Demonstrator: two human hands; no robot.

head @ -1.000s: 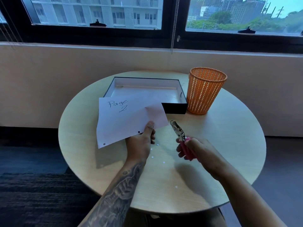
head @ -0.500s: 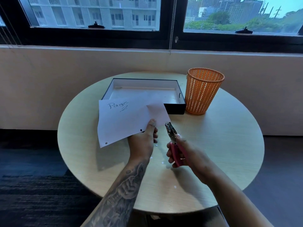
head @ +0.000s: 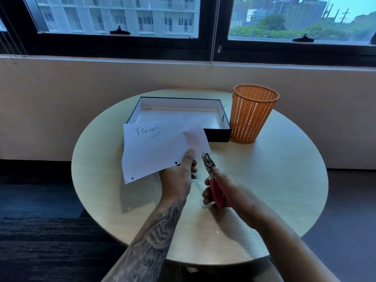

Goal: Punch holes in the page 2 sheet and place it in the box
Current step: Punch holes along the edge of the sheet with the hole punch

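Note:
A white sheet (head: 154, 151) marked "Page 2" is held above the table by my left hand (head: 179, 176), thumb on its lower edge. Two punched holes show along that edge, to the left of the thumb. My right hand (head: 221, 194) grips a pink-handled hole punch (head: 210, 174), its metal jaws pointing up and just meeting the sheet's lower right corner. A shallow black box (head: 217, 134) with a white inside lies open behind the sheet, which hides part of its front.
An orange mesh basket (head: 253, 115) stands upright right of the box. Small white paper dots (head: 217, 232) are scattered on the round wooden table (head: 274, 180) around my hands. A wall and window run behind the table; dark floor lies on both sides.
My right hand has moved the punch left and up, from well apart from the sheet to its lower right corner. The sheet and my left hand have hardly shifted.

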